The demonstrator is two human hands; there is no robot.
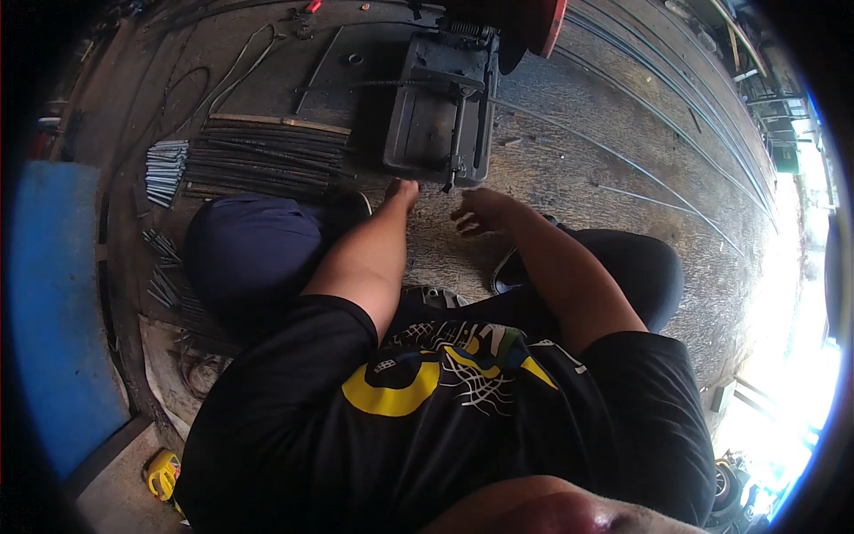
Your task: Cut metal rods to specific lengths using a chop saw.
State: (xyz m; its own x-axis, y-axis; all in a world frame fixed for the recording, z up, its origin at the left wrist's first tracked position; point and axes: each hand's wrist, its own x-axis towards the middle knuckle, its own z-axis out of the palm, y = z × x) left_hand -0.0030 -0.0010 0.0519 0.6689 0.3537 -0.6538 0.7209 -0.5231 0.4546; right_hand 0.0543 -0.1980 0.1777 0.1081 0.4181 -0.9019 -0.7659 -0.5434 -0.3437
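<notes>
A dark metal cut-off saw (391,147) stands on the floor in front of me, its red-edged disc guard (550,27) at the top. My left hand (403,191) is at the near left corner of the saw's base; its fingers are mostly hidden. Just right of the vise screw's handle (449,182) is my right hand (485,212), its fingers loosely bent and apart, with nothing visible in them. A long thin metal rod (614,163) reaches from the saw's vise out to the right.
Dark rods (267,156) lie in a bundle at the left, beside short shiny rod pieces (166,169). Several long rods (685,93) stretch across the right. A blue panel (62,311) is at the far left, with a yellow tape measure (162,474) below it.
</notes>
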